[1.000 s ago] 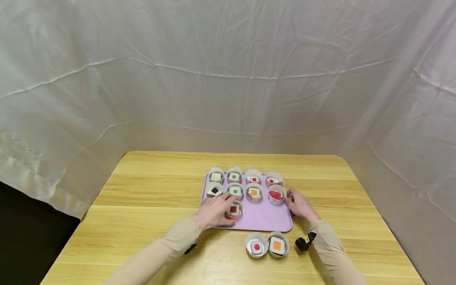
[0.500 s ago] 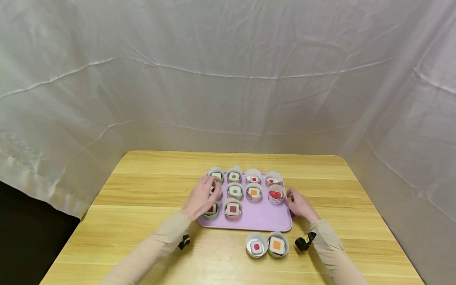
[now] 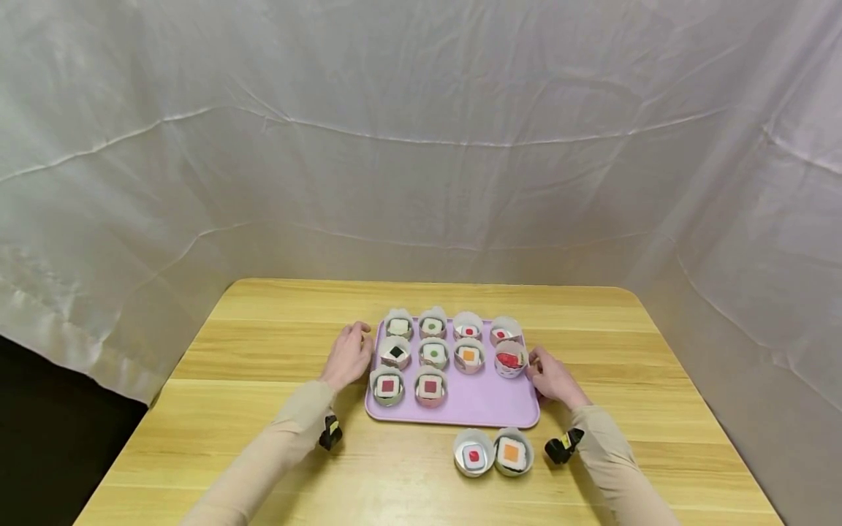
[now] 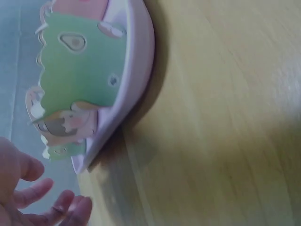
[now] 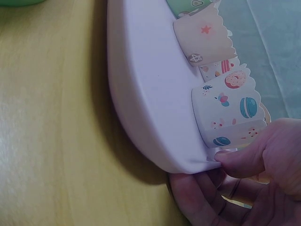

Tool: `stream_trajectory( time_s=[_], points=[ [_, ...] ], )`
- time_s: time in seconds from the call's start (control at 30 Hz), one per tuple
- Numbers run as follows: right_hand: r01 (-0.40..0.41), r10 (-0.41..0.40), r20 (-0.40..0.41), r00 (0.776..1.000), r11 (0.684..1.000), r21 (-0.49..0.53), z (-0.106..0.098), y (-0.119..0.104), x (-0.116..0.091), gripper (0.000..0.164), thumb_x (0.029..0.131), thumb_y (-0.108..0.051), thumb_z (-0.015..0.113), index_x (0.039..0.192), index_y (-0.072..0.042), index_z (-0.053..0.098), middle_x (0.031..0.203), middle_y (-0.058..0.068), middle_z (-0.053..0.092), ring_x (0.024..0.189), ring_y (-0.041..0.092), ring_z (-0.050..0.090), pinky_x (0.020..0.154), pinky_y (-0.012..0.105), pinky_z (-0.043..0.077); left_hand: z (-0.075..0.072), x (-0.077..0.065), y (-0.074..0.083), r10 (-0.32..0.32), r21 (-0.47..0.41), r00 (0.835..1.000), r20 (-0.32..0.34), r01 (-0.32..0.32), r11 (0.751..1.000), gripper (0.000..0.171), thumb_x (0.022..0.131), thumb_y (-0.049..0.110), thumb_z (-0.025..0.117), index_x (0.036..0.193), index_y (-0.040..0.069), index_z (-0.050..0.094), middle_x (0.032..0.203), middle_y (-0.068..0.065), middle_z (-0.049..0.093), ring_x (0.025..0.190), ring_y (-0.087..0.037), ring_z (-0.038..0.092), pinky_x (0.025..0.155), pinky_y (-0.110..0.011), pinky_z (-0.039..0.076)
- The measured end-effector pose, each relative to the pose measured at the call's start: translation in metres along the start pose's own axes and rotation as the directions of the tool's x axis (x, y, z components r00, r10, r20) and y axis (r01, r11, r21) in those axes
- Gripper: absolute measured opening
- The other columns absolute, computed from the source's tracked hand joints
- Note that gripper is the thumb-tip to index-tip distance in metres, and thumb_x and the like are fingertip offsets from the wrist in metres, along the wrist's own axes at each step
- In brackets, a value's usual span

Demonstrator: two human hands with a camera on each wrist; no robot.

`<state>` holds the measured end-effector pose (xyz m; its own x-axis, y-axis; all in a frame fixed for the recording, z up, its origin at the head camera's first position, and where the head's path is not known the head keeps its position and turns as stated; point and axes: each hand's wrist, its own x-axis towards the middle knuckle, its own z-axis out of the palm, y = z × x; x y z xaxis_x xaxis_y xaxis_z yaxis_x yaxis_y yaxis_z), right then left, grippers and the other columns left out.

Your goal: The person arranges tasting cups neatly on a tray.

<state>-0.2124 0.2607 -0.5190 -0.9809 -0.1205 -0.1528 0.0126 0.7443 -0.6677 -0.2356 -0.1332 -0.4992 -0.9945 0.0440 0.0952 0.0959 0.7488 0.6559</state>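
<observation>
A lilac tray bears several paper baking cups, each with what looks like a sushi piece inside. Beside its left edge is my left hand, fingers loosely bent and holding nothing. In the left wrist view those fingers stand apart from the tray and from the green avocado-print cup. My right hand grips the right rim, thumb on top and fingers underneath, as the right wrist view shows. Nearest to that thumb is a white cup with a macaron print, holding a red-topped piece.
In front of the tray, two more filled cups stand on the wooden table: one with a red-centred piece, one with an orange-centred piece. Pale curtains hang behind and at the sides.
My left hand has moved left from over the front cups, past the left column, to outside the tray's left edge. The cups it covered now show. My right hand keeps its place.
</observation>
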Motion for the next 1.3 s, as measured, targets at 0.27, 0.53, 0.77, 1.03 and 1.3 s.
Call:
stream_trajectory(
  time_s=[0.27,0.53,0.77,1.03,1.3],
  points=[
    [-0.005,0.005,0.001,1.0,1.0,0.008,0.0,0.0,0.0,0.017,0.096,-0.004,0.05,0.11,0.006,0.048,0.083,0.017,0.058,0.06,0.02,0.059,0.047,0.031,0.052,0.0,0.0,-0.008,-0.014,0.087,0.999,0.043,0.01,0.996,0.027,0.1,0.011,0.051,0.117,-0.007,0.061,0.109,-0.028,0.07,0.098,-0.039,0.069,0.087,-0.05,0.056],
    [-0.016,0.015,0.005,1.0,1.0,0.024,0.001,0.0,0.0,0.017,0.096,-0.003,0.049,0.111,0.005,0.048,0.081,0.016,0.057,0.057,0.02,0.058,0.046,0.032,0.052,0.005,0.001,-0.006,-0.008,0.144,0.997,0.07,-0.002,0.99,0.019,0.097,0.011,0.058,0.106,-0.003,0.069,0.101,-0.022,0.074,0.091,-0.033,0.069,0.083,-0.045,0.057],
    [-0.014,0.014,0.006,1.0,1.0,0.016,0.0,-0.002,-0.001,0.018,0.096,-0.004,0.05,0.111,0.005,0.048,0.08,0.015,0.057,0.057,0.019,0.058,0.047,0.031,0.052,0.008,0.001,-0.005,0.001,0.14,0.995,0.099,-0.015,0.99,0.02,0.094,0.01,0.061,0.106,-0.004,0.069,0.101,-0.023,0.073,0.088,-0.032,0.07,0.081,-0.044,0.058],
    [-0.02,0.02,0.01,1.0,0.999,0.025,0.0,-0.002,-0.001,0.017,0.097,-0.003,0.049,0.111,0.005,0.048,0.08,0.016,0.057,0.057,0.019,0.058,0.046,0.031,0.052,0.009,0.0,-0.005,-0.008,0.131,0.994,0.108,-0.006,0.991,0.018,0.092,0.006,0.063,0.106,-0.003,0.068,0.101,-0.022,0.073,0.089,-0.032,0.069,0.082,-0.045,0.058],
    [-0.05,0.049,0.023,0.999,0.998,0.033,0.0,-0.002,-0.001,0.019,0.098,-0.005,0.049,0.114,0.006,0.047,0.083,0.017,0.057,0.059,0.02,0.059,0.048,0.032,0.053,0.009,0.003,-0.003,-0.043,0.123,0.99,0.137,0.026,0.992,0.017,0.091,0.004,0.064,0.107,-0.003,0.066,0.099,-0.021,0.072,0.087,-0.031,0.068,0.078,-0.041,0.059]
  ],
)
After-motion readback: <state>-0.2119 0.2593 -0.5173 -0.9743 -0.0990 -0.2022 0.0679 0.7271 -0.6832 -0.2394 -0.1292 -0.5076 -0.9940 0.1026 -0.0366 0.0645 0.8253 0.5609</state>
